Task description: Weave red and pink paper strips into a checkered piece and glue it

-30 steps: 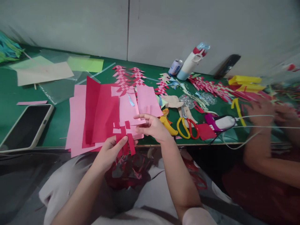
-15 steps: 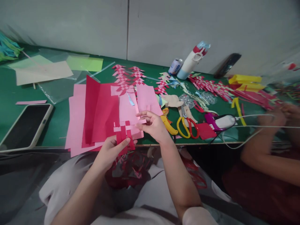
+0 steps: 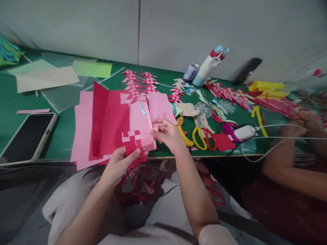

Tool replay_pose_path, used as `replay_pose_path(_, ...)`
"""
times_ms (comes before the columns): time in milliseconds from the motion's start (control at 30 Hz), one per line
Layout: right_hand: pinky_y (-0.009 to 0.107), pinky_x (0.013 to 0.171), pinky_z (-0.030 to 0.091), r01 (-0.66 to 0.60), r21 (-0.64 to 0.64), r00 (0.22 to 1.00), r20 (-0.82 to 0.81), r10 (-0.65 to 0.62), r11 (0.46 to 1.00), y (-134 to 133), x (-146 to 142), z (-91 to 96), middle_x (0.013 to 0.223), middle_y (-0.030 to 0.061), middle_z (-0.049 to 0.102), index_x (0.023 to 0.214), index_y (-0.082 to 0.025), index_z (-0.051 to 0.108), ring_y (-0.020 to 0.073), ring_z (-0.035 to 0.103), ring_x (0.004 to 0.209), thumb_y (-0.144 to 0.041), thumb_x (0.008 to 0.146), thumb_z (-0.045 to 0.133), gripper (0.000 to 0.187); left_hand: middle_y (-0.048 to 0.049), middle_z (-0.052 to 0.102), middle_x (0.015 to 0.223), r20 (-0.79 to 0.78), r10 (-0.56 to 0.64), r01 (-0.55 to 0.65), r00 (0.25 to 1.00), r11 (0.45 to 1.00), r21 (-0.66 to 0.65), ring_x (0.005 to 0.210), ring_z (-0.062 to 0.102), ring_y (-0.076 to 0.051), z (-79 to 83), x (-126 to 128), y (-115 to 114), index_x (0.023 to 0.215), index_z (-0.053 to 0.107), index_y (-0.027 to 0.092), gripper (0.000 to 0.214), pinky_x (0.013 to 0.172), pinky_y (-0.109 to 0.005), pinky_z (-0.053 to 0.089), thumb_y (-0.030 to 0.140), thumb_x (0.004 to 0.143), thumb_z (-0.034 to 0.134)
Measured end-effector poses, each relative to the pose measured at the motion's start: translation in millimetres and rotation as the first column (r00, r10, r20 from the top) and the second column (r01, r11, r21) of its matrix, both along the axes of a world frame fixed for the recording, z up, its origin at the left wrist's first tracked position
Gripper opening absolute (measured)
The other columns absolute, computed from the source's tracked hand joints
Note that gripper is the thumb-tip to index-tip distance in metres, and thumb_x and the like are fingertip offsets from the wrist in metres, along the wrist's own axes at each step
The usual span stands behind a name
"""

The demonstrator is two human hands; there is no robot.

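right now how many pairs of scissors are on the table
2, lying side by side near the front edge of the green table, right of the right hand: yellow-handled scissors and red-handled scissors. Others may be hidden under the paper clutter.

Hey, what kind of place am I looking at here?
Most likely a paper-craft worktable, perhaps in a workshop or classroom. The green table is strewn with pink and red paper sheets, finished woven paper pieces and scissors, and the left hand and right hand weave red and pink strips.
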State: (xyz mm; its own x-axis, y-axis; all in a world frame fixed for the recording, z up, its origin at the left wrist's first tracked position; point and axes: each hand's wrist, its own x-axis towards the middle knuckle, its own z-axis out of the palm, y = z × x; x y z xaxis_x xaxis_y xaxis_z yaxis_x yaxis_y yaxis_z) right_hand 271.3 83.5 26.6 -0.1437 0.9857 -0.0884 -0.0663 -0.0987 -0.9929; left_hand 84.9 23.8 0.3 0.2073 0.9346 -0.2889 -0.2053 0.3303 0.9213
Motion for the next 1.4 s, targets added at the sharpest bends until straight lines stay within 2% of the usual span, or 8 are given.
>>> replay_pose_path(333,0.022,0.051,0.046,0.031,0.021,1.000,-0.003,-0.031,0.999,-2,-5,1.8,0.060,-0.0048,0.058,0.091,-0.016,0.068,0.0088,0.055,0.053,-0.036,0.058,0.084,0.042,-0.0064,0.076,0.086,-0.113,-0.043,0.049,0.993,0.997,0.054,0.078,0.069,-0.019,-3.5,-3,-2,0.089,0.073,0.016,0.027,0.072,-0.028,0.054,0.041,0.079,0.070)
replay_pose_path(467,0.026,0.060,0.051,0.043,0.148,0.997,0.059,-0.053,0.988,-4,-5,2.7,0.064,-0.0027,0.062,0.085,-0.018,0.072,0.0109,0.057,0.060,-0.035,0.062,0.082,0.030,-0.0040,0.074,0.074,-0.173,-0.003,0.024,0.985,0.993,0.119,0.068,0.067,-0.018,1.1,-7,0,0.084,0.073,0.016,0.026,0.064,-0.027,0.052,0.041,0.078,0.069)
replay_pose_path(600,0.030,0.073,0.053,0.057,0.328,0.987,0.127,-0.103,0.943,-8,-5,5.3,0.083,0.0020,0.070,0.082,-0.022,0.073,0.0162,0.064,0.078,-0.033,0.067,0.080,0.020,-0.0025,0.074,0.073,-0.348,0.126,-0.007,0.929,0.946,0.323,0.070,0.067,-0.019,15.7,-9,1,0.082,0.075,0.017,0.025,0.064,-0.027,0.052,0.040,0.082,0.064)
replay_pose_path(700,0.033,0.077,0.053,0.017,0.408,0.991,0.114,-0.070,0.913,-10,-4,7.3,0.084,0.0032,0.070,0.080,-0.023,0.072,0.0183,0.065,0.082,-0.033,0.069,0.079,0.016,-0.0021,0.077,0.083,-0.515,0.316,0.020,0.797,0.838,0.546,0.075,0.070,-0.019,24.2,-13,-2,0.092,0.076,0.020,0.020,0.065,-0.025,0.053,0.031,0.085,0.061)
replay_pose_path(867,0.036,0.074,0.052,-0.052,0.536,0.999,0.029,0.044,0.843,-12,-2,7.5,0.077,0.0041,0.069,0.068,-0.023,0.069,0.0196,0.064,0.080,-0.031,0.074,0.075,0.012,-0.0047,0.068,0.122,-0.536,0.594,0.376,0.600,0.382,0.844,0.107,0.067,-0.021,30.8,-27,-7,0.127,0.061,0.025,0.049,0.093,-0.030,0.051,0.008,0.082,0.057)
replay_pose_path(967,0.039,0.077,0.052,-0.043,0.571,0.998,-0.008,0.057,0.820,-13,-3,7.9,0.074,0.0041,0.069,0.064,-0.024,0.067,0.0220,0.064,0.084,-0.031,0.072,0.077,0.014,-0.0074,0.066,0.126,-0.456,0.688,0.448,0.565,0.209,0.869,0.113,0.063,-0.023,37.3,-31,-9,0.134,0.054,0.025,0.059,0.097,-0.034,0.050,0.003,0.080,0.058)
replay_pose_path(1167,0.045,0.081,0.052,-0.043,0.544,0.999,0.028,0.033,0.838,-16,-4,10.9,0.072,0.0050,0.071,0.059,-0.025,0.065,0.0256,0.064,0.087,-0.038,0.070,0.078,0.021,-0.0089,0.067,0.123,-0.426,0.726,0.489,0.539,0.142,0.861,0.114,0.063,-0.024,48.0,-30,-11,0.136,0.052,0.024,0.060,0.094,-0.036,0.053,0.001,0.080,0.056)
replay_pose_path(1400,0.044,0.080,0.052,-0.026,0.544,1.000,0.025,0.015,0.839,-15,-2,6.8,0.068,0.0041,0.068,0.059,-0.026,0.064,0.0256,0.063,0.087,-0.038,0.069,0.079,0.021,-0.0078,0.066,0.126,-0.437,0.704,0.454,0.560,0.180,0.872,0.113,0.063,-0.024,44.0,-32,-12,0.139,0.047,0.023,0.061,0.096,-0.037,0.051,0.006,0.082,0.055)
